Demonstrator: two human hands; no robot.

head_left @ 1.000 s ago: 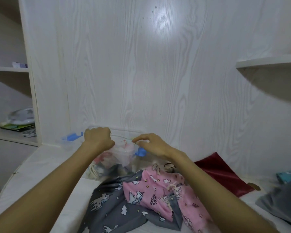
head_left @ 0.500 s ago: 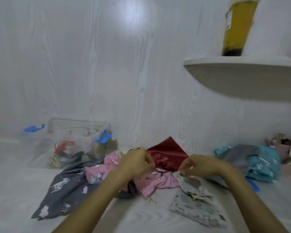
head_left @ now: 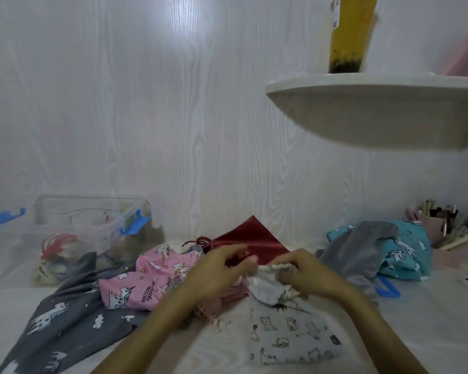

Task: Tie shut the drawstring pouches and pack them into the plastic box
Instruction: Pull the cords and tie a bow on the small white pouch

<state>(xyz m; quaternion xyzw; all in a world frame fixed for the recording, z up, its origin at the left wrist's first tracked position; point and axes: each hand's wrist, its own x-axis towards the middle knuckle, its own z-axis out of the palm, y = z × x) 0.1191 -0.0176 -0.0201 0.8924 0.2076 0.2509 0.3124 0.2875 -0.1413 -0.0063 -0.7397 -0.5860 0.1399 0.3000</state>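
Note:
A light grey pouch with cat prints lies on the white surface in front of me. My right hand grips its gathered mouth, and my left hand pinches the same rim from the left. A pink unicorn pouch, a dark grey unicorn pouch and a dark red pouch lie around my hands. The clear plastic box with blue clips stands at the back left, holding several tied pouches.
A teal unicorn pouch and a plain grey one are piled at the right. A blue clip piece lies beside them. A rounded shelf with a yellow drink cup juts out above right. A holder of brushes stands far right.
My hands left the plastic box, came to the pile's middle and took up the cat-print pouch. The view swung right, and the pouch's mouth is now bunched between both hands.

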